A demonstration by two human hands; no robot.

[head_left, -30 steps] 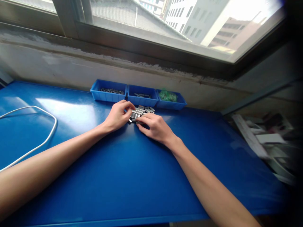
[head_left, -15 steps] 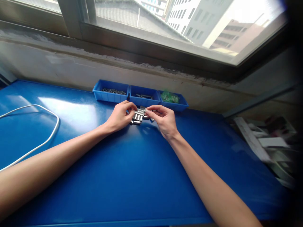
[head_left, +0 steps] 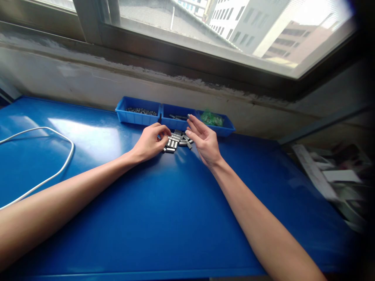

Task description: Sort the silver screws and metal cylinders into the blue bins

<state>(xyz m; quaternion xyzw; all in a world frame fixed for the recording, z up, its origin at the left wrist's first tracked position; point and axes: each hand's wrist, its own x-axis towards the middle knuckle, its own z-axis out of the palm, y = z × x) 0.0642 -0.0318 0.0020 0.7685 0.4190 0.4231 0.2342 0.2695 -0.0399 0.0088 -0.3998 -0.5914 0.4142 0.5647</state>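
Metal pieces [head_left: 175,141] on the blue tabletop [head_left: 164,218], near the middle of its far edge and just before the middle bin [head_left: 175,125]. Several pieces lie side by side in close rows; those toward the right lie loose at differing angles, so the ordering appears only partly complete. The left hand [head_left: 152,141] curls at the group's left side; whether it pinches a piece cannot be told. The right hand [head_left: 205,142] is raised, thumb and fingers spread apart.
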